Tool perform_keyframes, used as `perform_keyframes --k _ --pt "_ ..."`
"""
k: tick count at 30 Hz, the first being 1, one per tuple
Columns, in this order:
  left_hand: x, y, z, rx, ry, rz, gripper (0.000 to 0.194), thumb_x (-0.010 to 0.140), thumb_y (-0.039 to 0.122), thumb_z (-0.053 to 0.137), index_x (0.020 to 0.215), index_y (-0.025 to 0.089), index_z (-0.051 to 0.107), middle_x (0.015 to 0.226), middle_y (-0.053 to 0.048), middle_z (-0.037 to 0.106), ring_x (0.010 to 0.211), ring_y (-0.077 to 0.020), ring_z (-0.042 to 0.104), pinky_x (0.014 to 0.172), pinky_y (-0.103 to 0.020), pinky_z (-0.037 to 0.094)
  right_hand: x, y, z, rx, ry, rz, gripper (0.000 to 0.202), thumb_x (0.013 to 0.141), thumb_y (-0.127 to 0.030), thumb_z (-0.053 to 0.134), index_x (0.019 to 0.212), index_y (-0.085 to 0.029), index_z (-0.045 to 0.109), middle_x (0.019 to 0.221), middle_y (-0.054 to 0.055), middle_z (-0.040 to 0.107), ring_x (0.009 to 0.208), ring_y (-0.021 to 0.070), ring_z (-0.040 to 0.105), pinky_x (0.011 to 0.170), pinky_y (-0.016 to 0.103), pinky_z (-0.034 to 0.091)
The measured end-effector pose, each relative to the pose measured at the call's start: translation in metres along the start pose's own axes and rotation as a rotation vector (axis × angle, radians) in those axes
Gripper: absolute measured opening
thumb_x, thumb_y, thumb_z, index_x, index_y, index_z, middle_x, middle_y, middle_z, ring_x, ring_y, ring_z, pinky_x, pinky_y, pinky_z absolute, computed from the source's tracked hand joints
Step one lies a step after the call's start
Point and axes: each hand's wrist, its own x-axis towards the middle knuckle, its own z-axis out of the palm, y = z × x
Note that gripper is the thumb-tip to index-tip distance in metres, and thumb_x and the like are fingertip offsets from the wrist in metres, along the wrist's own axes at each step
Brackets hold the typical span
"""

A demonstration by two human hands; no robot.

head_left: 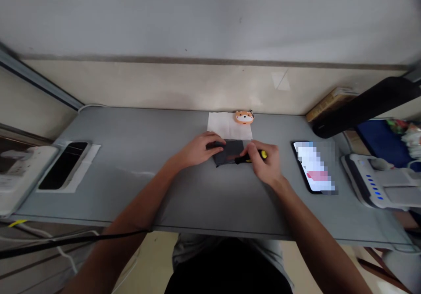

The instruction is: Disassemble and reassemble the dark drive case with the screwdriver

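A thin, dark rectangular device point(229, 152) lies flat on the grey table; its exact kind I cannot make out. My left hand point(200, 149) is closed on its left side, thumb near the front and fingers along the back. My right hand point(265, 160) grips a black and yellow screwdriver point(249, 157), its yellow end showing beyond my fingers. The tool points left, toward the device's right side. Whether its tip touches the device is too small to tell.
Behind the device lie a white paper sheet point(223, 126) and an orange animal-faced case point(244, 117). A lit phone point(312, 166) and a white charging unit point(375, 184) sit right, near a black cylinder point(362, 107). Leftward, a dark phone point(64, 166) rests on paper.
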Motion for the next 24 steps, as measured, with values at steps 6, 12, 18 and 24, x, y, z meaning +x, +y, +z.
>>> perform_keyframes --k 6,12,18,24 --pt "-0.004 0.010 -0.014 -0.038 -0.070 -0.009 0.024 0.094 0.041 0.062 0.108 0.024 0.073 0.117 -0.007 0.066 0.114 -0.0236 0.063 0.106 -0.042 0.050 0.011 0.011 -0.010 0.172 0.192 0.299 0.046 0.090 -0.049 0.051 0.054 -0.022 0.062 0.046 0.000 0.053 0.045 0.0133 0.049 0.046 0.027 0.038" --pt "-0.005 0.019 -0.021 -0.067 -0.119 0.017 0.023 0.094 0.037 0.059 0.106 0.024 0.073 0.122 -0.008 0.063 0.119 -0.0240 0.060 0.110 -0.043 0.046 0.009 0.011 -0.003 0.196 0.121 0.312 0.047 0.089 -0.055 0.055 0.056 -0.022 0.062 0.049 -0.001 0.055 0.046 0.0125 0.049 0.048 0.026 0.040" --pt "-0.005 0.023 -0.029 -0.104 -0.062 -0.044 0.024 0.094 0.040 0.058 0.105 0.024 0.072 0.122 -0.007 0.064 0.117 -0.0234 0.061 0.108 -0.042 0.048 0.003 0.004 0.008 0.141 -0.018 0.231 0.050 0.091 -0.059 0.051 0.059 -0.022 0.063 0.059 0.001 0.064 0.055 0.0136 0.057 0.055 0.027 0.046" --pt "-0.009 0.023 -0.038 -0.061 -0.163 -0.058 0.026 0.087 0.046 0.070 0.105 0.029 0.075 0.134 -0.007 0.061 0.133 -0.0287 0.053 0.114 -0.048 0.044 0.008 0.004 0.003 0.250 0.094 0.344 0.051 0.085 -0.063 0.053 0.056 -0.022 0.062 0.051 0.000 0.056 0.045 0.0130 0.051 0.047 0.027 0.043"
